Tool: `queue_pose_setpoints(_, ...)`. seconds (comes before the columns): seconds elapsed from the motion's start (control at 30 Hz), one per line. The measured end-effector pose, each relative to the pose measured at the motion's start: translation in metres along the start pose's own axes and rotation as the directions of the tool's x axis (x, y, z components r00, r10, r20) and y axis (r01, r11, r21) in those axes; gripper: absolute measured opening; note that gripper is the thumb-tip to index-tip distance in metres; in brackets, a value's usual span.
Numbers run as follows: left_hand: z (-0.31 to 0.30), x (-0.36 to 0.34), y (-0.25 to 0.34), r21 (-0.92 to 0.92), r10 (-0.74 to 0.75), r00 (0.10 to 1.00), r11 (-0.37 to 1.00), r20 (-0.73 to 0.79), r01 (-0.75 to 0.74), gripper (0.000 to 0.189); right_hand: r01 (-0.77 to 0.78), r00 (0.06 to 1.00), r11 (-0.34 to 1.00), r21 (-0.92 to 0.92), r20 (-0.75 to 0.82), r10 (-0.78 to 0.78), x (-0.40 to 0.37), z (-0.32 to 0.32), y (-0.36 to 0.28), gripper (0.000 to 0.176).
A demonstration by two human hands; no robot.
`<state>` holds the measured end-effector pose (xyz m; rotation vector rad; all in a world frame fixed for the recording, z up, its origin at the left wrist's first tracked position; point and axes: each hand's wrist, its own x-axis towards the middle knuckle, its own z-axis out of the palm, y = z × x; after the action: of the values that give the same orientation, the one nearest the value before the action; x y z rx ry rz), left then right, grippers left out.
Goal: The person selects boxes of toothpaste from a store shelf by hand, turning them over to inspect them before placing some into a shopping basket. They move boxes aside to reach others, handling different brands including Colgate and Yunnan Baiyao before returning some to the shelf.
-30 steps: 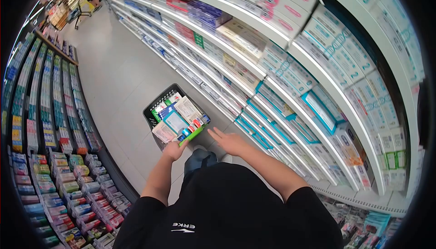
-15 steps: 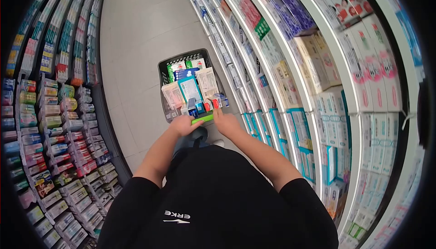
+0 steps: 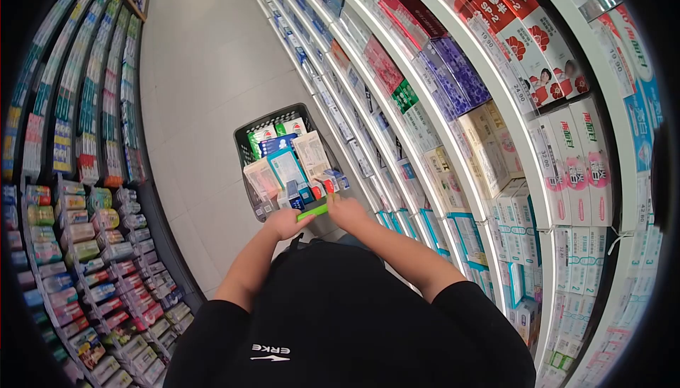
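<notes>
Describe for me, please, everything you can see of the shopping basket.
The shopping basket is dark and looks like plastic, with perforated walls and a bright green handle at its near end. It sits upright in the aisle before the person, loaded with packaged goods. The left hand and right hand hold the handle. Its underside is hidden.

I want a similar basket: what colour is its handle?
Bright green handle, clearest in the head view.

– Basket (image 3: 269, 120), dark: contents?
– Far edge, green-and-white packs (image 3: 290, 127); then blue pack (image 3: 275, 146); teal-edged box (image 3: 286, 168) mid.
– Sides?
– Pale box (image 3: 262, 178) left, cream box (image 3: 312, 153) right; small boxes (image 3: 331, 180) nearer edge.
</notes>
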<state>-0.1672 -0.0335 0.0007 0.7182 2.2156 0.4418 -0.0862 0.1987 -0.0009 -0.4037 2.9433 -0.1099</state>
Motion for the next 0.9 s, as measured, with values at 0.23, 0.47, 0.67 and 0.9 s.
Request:
queue_pose_setpoints(0.23, -0.054, 0.033, -0.017, 0.007, -0.030, 0.997, 1.000, -0.073, 0.030, 0.075, -0.003, 0.992, 0.998, 0.058, -0.123, 0.010, 0.066, -0.004, 0.021, 0.046)
queue_pose_setpoints(0.47, -0.100, 0.069, -0.044, -0.008, -0.024, 0.988, 1.000, -0.150, 0.023, 0.073, 0.060, 0.998, 0.962, 0.266, -0.030, -0.054, 0.127, -0.031, 0.051, 0.061)
queue_pose_setpoints(0.67, -0.137, 0.099, -0.067, -0.006, -0.072, 0.986, 0.997, -0.150, 0.072, 0.070, 0.021, 0.987, 0.867, 0.498, 0.125, -0.096, 0.173, -0.059, 0.082, 0.075)
queue_pose_setpoints(0.9, -0.186, 0.126, -0.080, 0.038, -0.134, 0.987, 0.990, -0.090, 0.138, 0.081, -0.319, 0.944, 0.689, 0.651, 0.280, 0.173, 0.152, -0.023, 0.138, 0.068)
